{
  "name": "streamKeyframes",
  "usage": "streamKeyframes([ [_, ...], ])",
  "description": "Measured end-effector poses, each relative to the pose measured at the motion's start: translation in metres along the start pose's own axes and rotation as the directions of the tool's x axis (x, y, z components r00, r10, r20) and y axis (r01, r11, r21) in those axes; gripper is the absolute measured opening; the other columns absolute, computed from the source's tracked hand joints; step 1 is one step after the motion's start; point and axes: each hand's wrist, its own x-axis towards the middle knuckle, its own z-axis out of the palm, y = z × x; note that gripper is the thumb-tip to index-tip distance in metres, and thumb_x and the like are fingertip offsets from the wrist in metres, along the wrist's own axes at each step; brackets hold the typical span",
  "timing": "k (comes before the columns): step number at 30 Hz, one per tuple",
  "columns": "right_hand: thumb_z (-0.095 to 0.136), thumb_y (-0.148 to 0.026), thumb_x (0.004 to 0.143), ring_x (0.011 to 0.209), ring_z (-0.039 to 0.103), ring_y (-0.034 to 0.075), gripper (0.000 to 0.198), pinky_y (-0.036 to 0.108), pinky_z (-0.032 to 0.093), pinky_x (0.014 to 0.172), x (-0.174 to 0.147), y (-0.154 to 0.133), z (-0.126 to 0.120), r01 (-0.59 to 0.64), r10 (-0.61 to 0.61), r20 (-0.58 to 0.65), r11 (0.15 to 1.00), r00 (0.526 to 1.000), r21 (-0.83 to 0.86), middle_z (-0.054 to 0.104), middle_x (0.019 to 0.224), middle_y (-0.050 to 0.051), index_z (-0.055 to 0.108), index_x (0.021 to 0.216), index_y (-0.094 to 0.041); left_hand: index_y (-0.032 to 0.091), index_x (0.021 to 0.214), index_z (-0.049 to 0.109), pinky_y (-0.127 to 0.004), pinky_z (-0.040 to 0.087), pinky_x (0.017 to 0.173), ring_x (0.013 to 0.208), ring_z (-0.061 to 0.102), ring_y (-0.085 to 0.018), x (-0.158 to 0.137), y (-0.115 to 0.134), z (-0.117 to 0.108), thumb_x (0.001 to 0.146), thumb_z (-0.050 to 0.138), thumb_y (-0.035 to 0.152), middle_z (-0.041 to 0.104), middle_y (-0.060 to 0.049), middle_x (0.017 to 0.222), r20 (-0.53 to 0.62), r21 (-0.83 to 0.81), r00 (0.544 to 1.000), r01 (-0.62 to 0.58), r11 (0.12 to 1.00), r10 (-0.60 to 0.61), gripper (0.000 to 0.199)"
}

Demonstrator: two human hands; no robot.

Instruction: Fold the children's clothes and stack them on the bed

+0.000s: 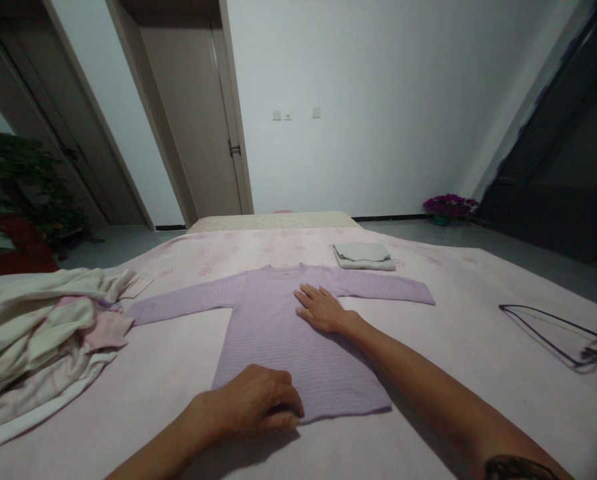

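Right hand (324,312) lay flat, left hand (257,402) grip unclear. Tugging risked snagging the lilac long-sleeved top (273,333) on nine-o'clock laundry (38,333).

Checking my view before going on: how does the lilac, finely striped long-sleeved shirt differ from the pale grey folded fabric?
Pose: the lilac striped shirt lies spread flat, sleeves outstretched; the pale grey fabric is folded into a compact stack.
Look: the shirt shows fine stripes; the grey fabric looks plain.
Contact: the right hand rests on the shirt; no hand touches the grey fabric.
Both lie on the pale pink floral sheet.
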Motion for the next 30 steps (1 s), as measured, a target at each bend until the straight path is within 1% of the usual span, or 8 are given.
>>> streamKeyframes([
  [2,0.028,-0.055,0.102,0.151,0.02,0.031,0.067,0.052,0.013,0.121,0.008,0.002,0.003,0.009,-0.009,-0.002,1.0,1.0,0.008,0.022,0.163,0.015,0.031,0.156,-0.016,0.022,0.089,0.069,-0.023,0.046,0.071,0.074,0.061,-0.015,0.019,-0.005,-0.002,0.097,0.055,0.032,0.066,-0.001,0.082,-0.017,0.064,1.0,0.004,0.998,-0.003,0.018],
  [4,0.027,-0.056,0.101,0.151,0.019,0.029,0.068,0.05,0.011,0.122,0.014,0.002,0.007,0.045,-0.044,-0.014,0.999,0.999,0.026,0.021,0.164,0.013,0.03,0.156,-0.017,0.021,0.086,0.067,-0.026,0.047,0.075,0.078,0.06,-0.017,0.039,-0.008,0.0,0.096,0.057,0.032,0.066,-0.002,0.084,-0.094,0.138,0.996,0.023,0.99,-0.01,0.018],
  [6,0.025,-0.057,0.101,0.151,0.018,0.027,0.068,0.048,0.009,0.122,0.021,0.006,0.01,0.05,-0.049,-0.029,0.998,0.998,0.032,0.021,0.164,0.011,0.029,0.157,-0.018,0.021,0.097,0.065,-0.029,0.048,0.085,0.091,0.06,-0.019,0.055,-0.01,0.007,0.092,0.062,0.033,0.067,-0.004,0.1,-0.177,0.168,0.984,0.021,0.986,0.009,0.014],
  [9,0.025,-0.057,0.101,0.152,0.015,0.026,0.07,0.048,0.007,0.122,0.033,0.023,0.013,-0.028,0.029,-0.034,0.999,0.999,0.02,0.019,0.164,0.012,0.025,0.158,-0.016,0.021,0.115,0.06,-0.034,0.043,0.104,0.116,0.055,-0.022,0.066,-0.013,0.02,0.088,0.069,0.032,0.06,-0.008,0.127,-0.248,0.157,0.968,0.011,0.987,0.028,0.031],
  [13,0.023,-0.056,0.101,0.152,0.012,0.027,0.072,0.049,0.005,0.122,0.054,0.051,0.013,-0.153,0.153,-0.013,0.988,0.988,0.033,0.017,0.165,0.013,0.024,0.158,-0.012,0.023,0.14,0.046,-0.044,0.029,0.119,0.14,0.038,-0.028,0.064,-0.015,0.027,0.09,0.064,0.031,0.044,-0.011,0.151,-0.21,0.161,0.977,0.01,0.987,0.024,0.053],
  [18,0.023,-0.055,0.101,0.152,0.016,0.024,0.069,0.044,0.009,0.122,0.071,0.071,0.008,-0.199,0.201,-0.017,0.977,0.98,0.079,0.02,0.164,0.01,0.028,0.157,-0.015,0.025,0.15,0.036,-0.052,0.026,0.12,0.147,0.03,-0.032,0.064,-0.017,0.024,0.088,0.064,0.026,0.033,-0.013,0.16,-0.1,0.18,0.995,0.029,0.983,-0.012,0.068],
  [25,0.012,-0.043,0.105,0.151,0.018,0.023,0.064,0.039,0.013,0.121,0.041,0.098,0.001,-0.379,0.384,-0.105,0.923,0.917,0.06,0.022,0.163,0.016,0.027,0.156,-0.008,0.027,0.149,0.037,-0.052,0.028,0.12,0.148,0.03,-0.031,0.066,-0.016,0.024,0.087,0.063,0.024,0.033,-0.012,0.16,-0.103,0.169,0.994,0.037,0.985,-0.02,0.067],
  [30,0.024,-0.047,0.103,0.151,0.019,0.024,0.062,0.042,0.011,0.121,0.014,0.113,0.0,-0.383,0.384,-0.073,0.923,0.92,0.03,0.025,0.163,0.011,0.032,0.155,-0.013,0.027,0.149,0.038,-0.052,0.027,0.12,0.148,0.03,-0.031,0.065,-0.014,0.024,0.087,0.063,0.022,0.033,-0.012,0.16,-0.107,0.165,0.994,0.051,0.985,-0.034,0.067],
])
